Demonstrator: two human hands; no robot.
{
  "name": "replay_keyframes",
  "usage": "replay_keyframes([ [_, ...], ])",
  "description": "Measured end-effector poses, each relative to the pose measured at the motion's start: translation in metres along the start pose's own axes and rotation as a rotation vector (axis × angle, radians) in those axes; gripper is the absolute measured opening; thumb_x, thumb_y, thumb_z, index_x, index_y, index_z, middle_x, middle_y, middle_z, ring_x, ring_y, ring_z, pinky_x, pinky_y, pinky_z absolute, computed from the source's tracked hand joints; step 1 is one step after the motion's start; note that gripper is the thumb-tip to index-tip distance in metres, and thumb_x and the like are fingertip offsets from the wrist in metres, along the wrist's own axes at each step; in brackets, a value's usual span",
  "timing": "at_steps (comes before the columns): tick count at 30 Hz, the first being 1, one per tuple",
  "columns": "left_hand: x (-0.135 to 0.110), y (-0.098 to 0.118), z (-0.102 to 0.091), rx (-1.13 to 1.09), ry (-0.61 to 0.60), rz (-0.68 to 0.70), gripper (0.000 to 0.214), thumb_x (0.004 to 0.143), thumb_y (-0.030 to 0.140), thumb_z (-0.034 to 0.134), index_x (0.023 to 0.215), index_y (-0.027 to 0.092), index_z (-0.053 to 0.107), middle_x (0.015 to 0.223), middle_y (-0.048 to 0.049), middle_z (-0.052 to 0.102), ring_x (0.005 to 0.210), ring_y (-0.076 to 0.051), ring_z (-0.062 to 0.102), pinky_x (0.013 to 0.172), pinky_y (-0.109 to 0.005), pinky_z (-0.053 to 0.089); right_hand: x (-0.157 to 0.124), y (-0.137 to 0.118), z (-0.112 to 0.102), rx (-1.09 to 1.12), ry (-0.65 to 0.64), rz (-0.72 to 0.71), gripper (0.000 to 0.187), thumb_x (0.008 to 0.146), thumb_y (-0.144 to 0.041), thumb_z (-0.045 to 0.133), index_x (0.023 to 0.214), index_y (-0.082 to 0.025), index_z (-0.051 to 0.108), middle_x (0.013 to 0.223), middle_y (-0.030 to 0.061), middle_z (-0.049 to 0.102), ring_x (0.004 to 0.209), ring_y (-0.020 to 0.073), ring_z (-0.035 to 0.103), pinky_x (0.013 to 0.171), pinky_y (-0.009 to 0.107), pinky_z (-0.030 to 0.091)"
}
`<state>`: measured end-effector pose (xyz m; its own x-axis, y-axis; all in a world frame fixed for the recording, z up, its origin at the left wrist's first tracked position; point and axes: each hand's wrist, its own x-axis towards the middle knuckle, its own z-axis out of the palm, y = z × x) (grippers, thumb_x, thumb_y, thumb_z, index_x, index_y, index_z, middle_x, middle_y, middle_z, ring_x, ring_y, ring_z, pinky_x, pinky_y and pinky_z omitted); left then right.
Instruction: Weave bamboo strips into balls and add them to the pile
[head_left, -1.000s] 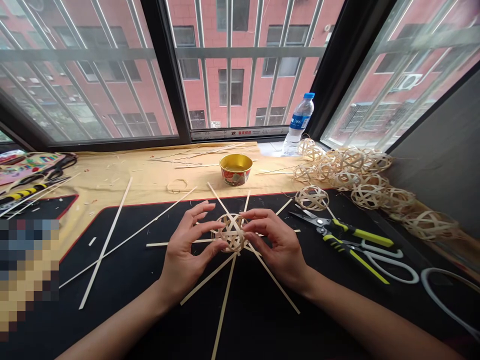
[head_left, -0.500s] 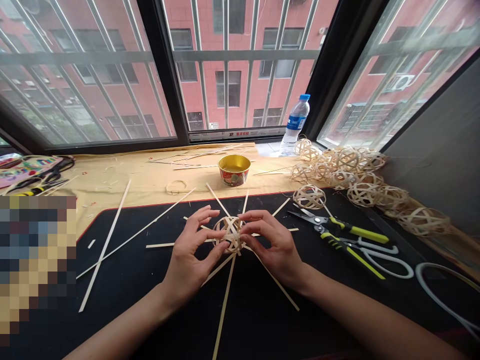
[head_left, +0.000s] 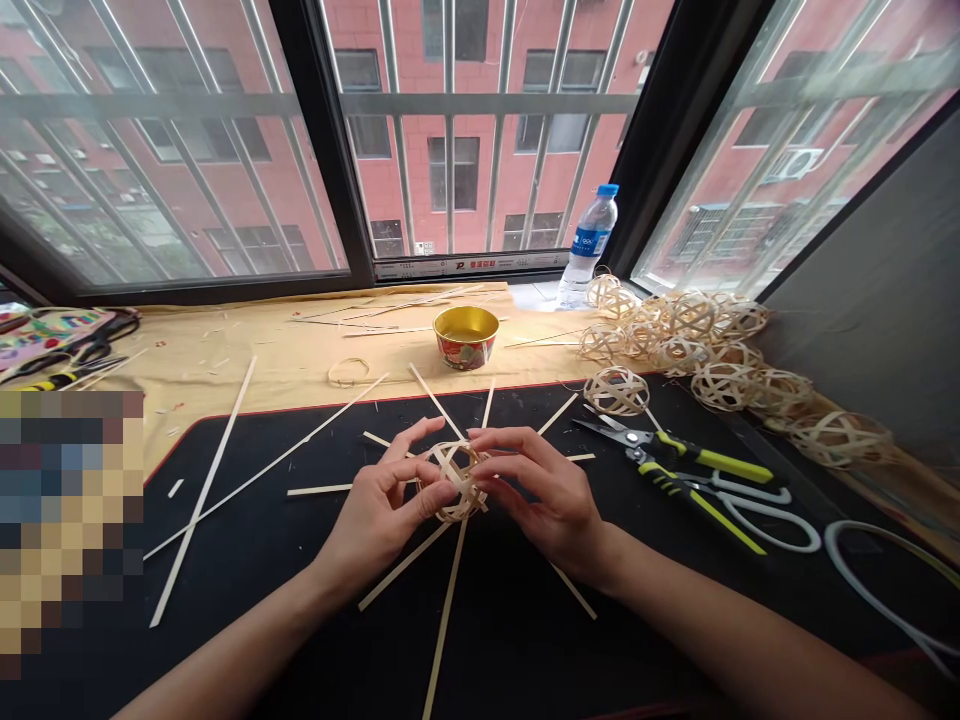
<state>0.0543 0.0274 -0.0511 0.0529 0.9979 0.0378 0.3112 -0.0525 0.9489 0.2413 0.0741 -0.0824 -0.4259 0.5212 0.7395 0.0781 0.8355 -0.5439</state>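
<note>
A black mat [head_left: 225, 640] is lying on cream cloth [head_left: 225, 345]; bamboo strips [head_left: 202, 495] are crossing it; yellow-handled shears [head_left: 675, 460] are resting at right.

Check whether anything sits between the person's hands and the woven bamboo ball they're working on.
Nothing visible stands in the way: the fingers of the left hand and right hand are on the half-woven bamboo ball. Only its own long strips radiate out around it.

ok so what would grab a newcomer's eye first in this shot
The partly woven bamboo ball in the middle, held between the left hand and right hand, with long bamboo strips fanning out across the black mat. To the right, a heap of woven balls lies along the window.
</note>
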Motion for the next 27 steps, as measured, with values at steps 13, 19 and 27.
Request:
replay_keyframes([
  [13, 0.000, -0.003, 0.005, -0.452, 0.021, -0.099, 0.020, 0.071, 0.030, 0.076, 0.060, 0.016, 0.066, 0.136, -0.0111, 0.052, 0.133, -0.031, 0.040, 0.103, -0.039, 0.042, 0.008, -0.005, -0.006, -0.071, 0.169, 0.049, 0.017, 0.087, -0.015, 0.057, 0.100, -0.024, 0.063, 0.102, 0.0083, 0.063, 0.100, 0.0211, 0.063, 0.086, 0.039, 0.055],
  [19, 0.003, -0.009, 0.005, -0.523, 0.183, -0.130, 0.019, 0.067, 0.030, 0.079, 0.066, 0.015, 0.069, 0.127, -0.0105, 0.059, 0.125, -0.029, 0.049, 0.109, -0.038, 0.034, 0.013, 0.022, -0.024, -0.327, 0.133, 0.190, 0.017, 0.086, -0.013, 0.054, 0.095, -0.022, 0.065, 0.100, 0.0085, 0.065, 0.093, 0.0210, 0.065, 0.083, 0.037, 0.053],
  [27, 0.010, -0.001, -0.001, -0.660, 0.231, -0.222, 0.025, 0.064, 0.031, 0.082, 0.075, 0.010, 0.072, 0.109, -0.0101, 0.065, 0.106, -0.025, 0.061, 0.093, -0.032, 0.051, 0.015, 0.041, -0.085, -0.802, -0.231, 0.560, 0.015, 0.081, -0.015, 0.056, 0.086, -0.018, 0.070, 0.088, 0.0092, 0.072, 0.079, 0.0253, 0.068, 0.072, 0.037, 0.051],
])
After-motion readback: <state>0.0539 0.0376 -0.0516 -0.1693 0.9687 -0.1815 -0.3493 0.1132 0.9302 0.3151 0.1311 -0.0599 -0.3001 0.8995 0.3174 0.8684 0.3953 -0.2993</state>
